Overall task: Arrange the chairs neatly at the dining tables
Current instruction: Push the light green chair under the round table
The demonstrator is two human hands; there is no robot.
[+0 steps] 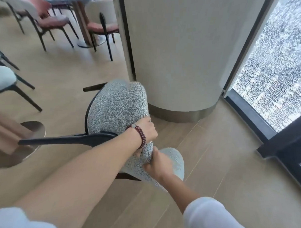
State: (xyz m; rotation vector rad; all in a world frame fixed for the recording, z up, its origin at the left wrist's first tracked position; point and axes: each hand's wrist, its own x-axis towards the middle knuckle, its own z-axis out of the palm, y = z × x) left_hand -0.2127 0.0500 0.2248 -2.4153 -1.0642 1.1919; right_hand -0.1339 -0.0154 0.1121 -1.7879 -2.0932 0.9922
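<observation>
My left hand (145, 131) and right hand (158, 163) both clench the grey upholstered chair (117, 103) by its padding. It's squashy and probably hefty; the black leg (67, 140) looks a stiffer hold.

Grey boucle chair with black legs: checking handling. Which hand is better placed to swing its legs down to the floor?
Probably left. The left hand grips the grey boucle chair beside its black leg, steering that end; the right hand grips lower on the upholstery.

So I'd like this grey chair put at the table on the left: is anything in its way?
Nothing visible stands on the floor between the grey chair and the table base; its black leg points that way. The round pillar stands just beyond the chair, off that path.
</observation>
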